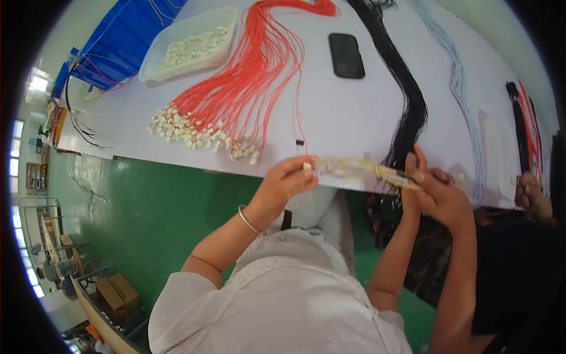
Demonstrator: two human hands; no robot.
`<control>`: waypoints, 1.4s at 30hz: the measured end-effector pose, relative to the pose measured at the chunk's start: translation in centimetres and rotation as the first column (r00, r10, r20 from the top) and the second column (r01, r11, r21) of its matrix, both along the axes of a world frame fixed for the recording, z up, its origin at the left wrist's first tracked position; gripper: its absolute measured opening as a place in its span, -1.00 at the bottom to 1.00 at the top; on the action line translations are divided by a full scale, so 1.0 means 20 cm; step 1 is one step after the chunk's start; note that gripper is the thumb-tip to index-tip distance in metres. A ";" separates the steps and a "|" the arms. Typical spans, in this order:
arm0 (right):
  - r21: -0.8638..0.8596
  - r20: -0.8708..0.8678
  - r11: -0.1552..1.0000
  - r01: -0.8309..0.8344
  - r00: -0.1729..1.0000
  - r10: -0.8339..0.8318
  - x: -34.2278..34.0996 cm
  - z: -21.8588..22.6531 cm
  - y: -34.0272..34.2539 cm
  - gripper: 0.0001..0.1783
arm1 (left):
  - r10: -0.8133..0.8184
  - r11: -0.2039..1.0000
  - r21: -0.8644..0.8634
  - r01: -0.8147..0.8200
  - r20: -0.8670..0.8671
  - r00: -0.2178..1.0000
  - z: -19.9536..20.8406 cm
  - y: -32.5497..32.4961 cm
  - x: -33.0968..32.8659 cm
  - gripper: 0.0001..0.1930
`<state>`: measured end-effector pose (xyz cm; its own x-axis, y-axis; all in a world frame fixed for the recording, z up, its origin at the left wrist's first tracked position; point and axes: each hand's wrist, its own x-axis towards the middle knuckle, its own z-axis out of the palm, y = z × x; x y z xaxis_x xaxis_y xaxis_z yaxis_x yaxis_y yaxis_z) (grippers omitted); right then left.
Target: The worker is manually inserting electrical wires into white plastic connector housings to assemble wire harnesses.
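My left hand (287,184) pinches a small white connector (307,167) at the table's front edge. A red wire runs from the table toward it. From there, blurred yellow and clear strands (348,167) stretch right to a co-worker's hand (443,197). That hand overlaps my right hand (411,165), which is beside the lower end of the black wire bundle (417,112). One finger of my right hand points up; its other fingers are mostly hidden, so its grip cannot be made out. A small black piece (299,142) lies near my left hand.
Red wires (259,65) fan out to many white connectors (200,133). Behind them are a white tub of connectors (194,50) and a blue bin (121,44). A black phone (346,55) and pale blue wires (457,76) lie rightward. Another co-worker's hand (529,190) is far right.
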<state>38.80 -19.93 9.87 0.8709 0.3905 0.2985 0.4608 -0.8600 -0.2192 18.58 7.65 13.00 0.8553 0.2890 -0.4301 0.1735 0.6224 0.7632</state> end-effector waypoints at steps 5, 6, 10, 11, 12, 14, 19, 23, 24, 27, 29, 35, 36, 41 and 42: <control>0.443 0.139 0.892 -0.091 0.990 0.032 0.21 -0.27 -0.05 -0.65 | -0.040 0.998 0.040 0.039 0.015 0.999 -0.05 0.07 -0.04 -0.63; 0.659 -0.243 0.747 0.089 0.965 0.099 0.01 -0.07 0.14 -0.65 | -0.030 0.991 0.129 0.022 0.062 0.998 -0.08 0.13 -0.09 -0.65; 0.464 -0.094 0.886 -0.008 0.994 0.059 -0.19 0.21 0.13 -0.81 | -0.142 0.915 0.388 0.108 0.059 0.988 -0.01 0.21 0.03 -0.65; 0.504 -0.189 0.862 -0.050 0.968 0.166 -0.22 0.27 0.16 -0.84 | -0.157 0.885 0.451 0.119 0.049 0.986 -0.01 0.20 0.05 -0.65; 0.497 -0.185 0.866 -0.058 0.968 0.171 -0.24 0.28 0.20 -0.84 | -0.151 0.889 0.445 0.111 0.056 0.987 -0.02 0.18 0.05 -0.65; 0.428 -0.306 0.899 -0.090 0.922 0.238 -0.22 0.31 0.28 -0.84 | -0.087 0.962 0.269 0.045 0.146 0.985 -0.04 0.11 0.07 -0.66; -0.098 -0.240 0.995 0.016 0.970 -0.040 -0.16 0.18 0.46 -0.68 | -0.061 0.960 0.278 0.001 0.210 0.976 -0.08 0.05 0.11 -0.68; -0.011 -0.371 1.000 -0.010 0.929 0.005 -0.15 0.17 0.48 -0.72 | -0.062 0.987 0.158 0.034 0.175 0.983 -0.08 0.04 0.08 -0.69; -0.006 -0.370 1.000 -0.008 0.929 0.005 -0.15 0.19 0.47 -0.72 | -0.064 0.986 0.163 0.036 0.175 0.982 -0.09 0.05 0.07 -0.69; 0.292 -0.358 0.956 0.044 0.931 0.066 -0.14 0.23 0.39 -0.76 | -0.077 0.993 0.104 0.059 0.178 0.981 -0.10 0.07 0.09 -0.68; 0.155 -0.367 0.986 0.057 0.930 0.004 -0.09 0.25 0.28 -0.75 | -0.059 0.993 0.111 0.035 0.217 0.974 -0.10 0.07 0.09 -0.69; 0.206 -0.141 0.959 0.194 0.976 -0.167 0.01 0.20 0.32 -0.17 | -0.081 0.975 0.217 0.034 0.210 0.974 -0.10 0.07 0.12 -0.70; 0.215 -0.140 0.959 0.185 0.978 -0.157 0.02 0.17 0.37 -0.17 | -0.074 0.974 0.226 0.025 0.212 0.974 -0.11 0.08 0.12 -0.70; -0.082 -0.138 0.996 0.024 0.990 -0.035 0.09 0.08 0.49 -0.09 | -0.030 0.984 0.181 -0.008 0.205 0.978 -0.14 0.07 0.07 -0.72; -0.048 -0.191 0.999 0.004 0.982 -0.013 0.14 0.08 0.48 -0.11 | -0.026 0.991 0.131 -0.002 0.213 0.977 -0.14 0.07 0.09 -0.72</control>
